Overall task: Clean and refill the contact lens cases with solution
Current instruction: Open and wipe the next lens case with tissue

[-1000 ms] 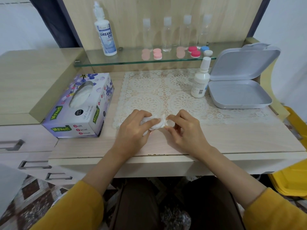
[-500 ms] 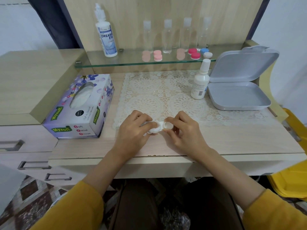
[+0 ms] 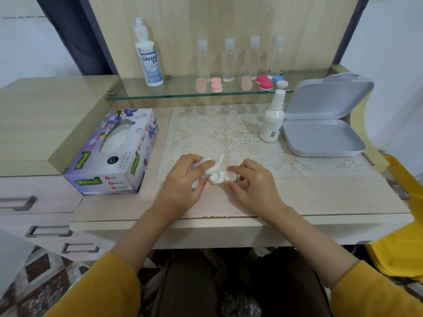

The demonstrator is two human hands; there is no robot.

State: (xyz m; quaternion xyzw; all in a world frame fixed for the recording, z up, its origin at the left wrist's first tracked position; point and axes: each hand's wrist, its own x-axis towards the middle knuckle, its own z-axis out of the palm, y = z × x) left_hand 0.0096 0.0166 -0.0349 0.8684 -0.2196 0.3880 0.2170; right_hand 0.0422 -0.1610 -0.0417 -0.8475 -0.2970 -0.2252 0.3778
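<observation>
**Q:** What occupies the left of the field?

**A:** A tissue box (image 3: 109, 152) lies flat on the desk with its opening upward, near the left hand (image 3: 183, 181). This probably keeps a fresh sheet within reach. Behind it, a Dream Eye solution bottle (image 3: 149, 62) stands upright on the glass shelf (image 3: 183, 95), well apart from the work.

**Q:** How is the left hand engaged?

**A:** Its fingers are curled round a wad of white tissue (image 3: 207, 165). As far as the view shows, the tip of the wad meets the left well of the contact lens case (image 3: 223, 177). The step in hand is judged to be wiping a well, with refilling not yet begun.

**Q:** Where does the case lie?

**A:** It lies between the hands, at the front edge of the lace mat (image 3: 229, 133), with both wells uncapped and facing up. The right hand (image 3: 254, 188) pinches its right end between thumb and fingertips, apparently to steady it against the push of the tissue.

**Q:** And to the right?

**A:** On the shelf, clear bottles (image 3: 229, 60) stand behind a row of coloured lens cases (image 3: 264, 82). Below, a small white bottle (image 3: 272, 120) stands upright just beside a grey hinged box (image 3: 320, 138) whose lid is raised. A yellow bin (image 3: 400, 236) sits past the desk's right edge.
</observation>
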